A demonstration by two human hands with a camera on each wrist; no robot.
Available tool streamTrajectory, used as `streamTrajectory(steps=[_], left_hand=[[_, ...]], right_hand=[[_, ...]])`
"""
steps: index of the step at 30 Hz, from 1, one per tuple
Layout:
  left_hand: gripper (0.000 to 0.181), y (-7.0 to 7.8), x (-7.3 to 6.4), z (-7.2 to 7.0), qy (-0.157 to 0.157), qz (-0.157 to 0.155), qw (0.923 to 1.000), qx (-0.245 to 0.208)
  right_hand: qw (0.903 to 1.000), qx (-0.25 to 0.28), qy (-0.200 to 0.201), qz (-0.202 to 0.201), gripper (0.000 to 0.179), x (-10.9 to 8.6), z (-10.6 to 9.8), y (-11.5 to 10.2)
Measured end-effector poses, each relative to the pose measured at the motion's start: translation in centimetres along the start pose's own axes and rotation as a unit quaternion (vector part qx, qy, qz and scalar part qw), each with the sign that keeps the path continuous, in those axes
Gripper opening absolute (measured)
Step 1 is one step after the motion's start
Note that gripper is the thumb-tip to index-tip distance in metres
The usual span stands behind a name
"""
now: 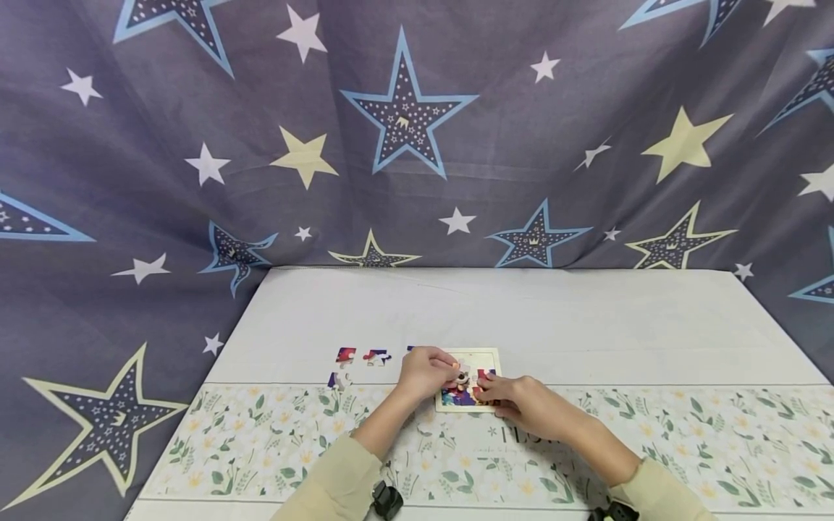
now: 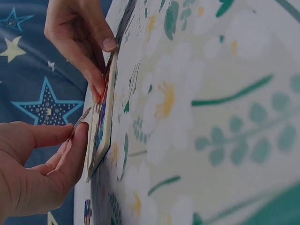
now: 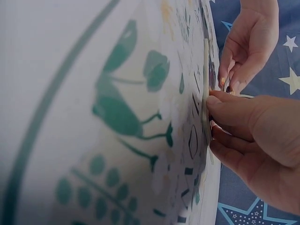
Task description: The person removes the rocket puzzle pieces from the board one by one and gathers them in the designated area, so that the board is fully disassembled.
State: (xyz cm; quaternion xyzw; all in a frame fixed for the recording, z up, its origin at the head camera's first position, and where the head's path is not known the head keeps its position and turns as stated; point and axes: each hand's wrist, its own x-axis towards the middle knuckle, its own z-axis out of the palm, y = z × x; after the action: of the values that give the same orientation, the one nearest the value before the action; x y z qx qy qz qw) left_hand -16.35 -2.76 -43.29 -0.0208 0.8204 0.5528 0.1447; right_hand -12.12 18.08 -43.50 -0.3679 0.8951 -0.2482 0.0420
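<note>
Left hand (image 1: 425, 373) pinches puzzle piece (image 2: 84, 117) slanting toward board (image 1: 464, 409); right hand (image 1: 526, 401) touches board, grip unclear.

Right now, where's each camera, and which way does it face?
Head: on the head, facing forward and down at the table and cloth; left hand, right hand and sleeves show.
Left wrist: on that wrist, facing the left hand's piece near the board; both hands show.
Right wrist: on that wrist, facing the right hand at the board; both hands show.
Both wrist views share the board.
</note>
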Motion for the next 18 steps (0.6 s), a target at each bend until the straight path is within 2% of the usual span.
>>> streamTrajectory(steps=[7,18], left_hand=[[0.010,-0.9,-0.5,-1.3,0.007,-0.003,0.9999,-0.015],[0.013,-1.9,-1.5,-4.0,0.027,-0.009,0.9987,-0.043]], right_hand=[[1.0000,-0.004,0.001,0.000,0.031,0.0,0.0,-0.2],[0.9999,0.008,-0.005,-0.011,0.033,-0.1,-0.2,-0.3]])
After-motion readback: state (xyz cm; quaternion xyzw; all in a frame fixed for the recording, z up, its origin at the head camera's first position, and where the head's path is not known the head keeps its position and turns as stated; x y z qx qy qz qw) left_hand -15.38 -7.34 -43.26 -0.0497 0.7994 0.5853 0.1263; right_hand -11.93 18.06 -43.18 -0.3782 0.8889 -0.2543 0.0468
